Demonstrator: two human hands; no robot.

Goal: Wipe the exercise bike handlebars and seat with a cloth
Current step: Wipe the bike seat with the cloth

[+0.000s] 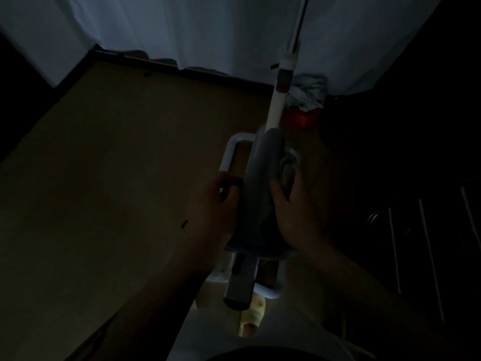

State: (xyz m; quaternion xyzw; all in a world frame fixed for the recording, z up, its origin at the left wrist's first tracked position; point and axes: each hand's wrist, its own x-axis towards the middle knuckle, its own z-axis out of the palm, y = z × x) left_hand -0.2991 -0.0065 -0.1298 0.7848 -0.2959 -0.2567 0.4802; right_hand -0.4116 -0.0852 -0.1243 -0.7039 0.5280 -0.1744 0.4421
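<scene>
The room is very dark. The exercise bike's grey seat (260, 178) sits in the middle of the view, above its white frame (230, 152) and grey seat post (240, 285). My left hand (216, 204) rests against the seat's left side, fingers loosely curled at its edge. My right hand (294, 212) holds a bunched grey cloth (287, 169) against the seat's right side. A white upright post (278, 105) rises beyond the seat. The handlebars cannot be made out.
A pale curtain (208, 29) hangs along the back. Brown floor (117, 165) spreads to the left. An orange object (302, 118) with crumpled fabric (309, 92) on top stands behind the bike. Dark furniture with thin light lines (426, 251) fills the right. A light slipper (253, 316) lies below.
</scene>
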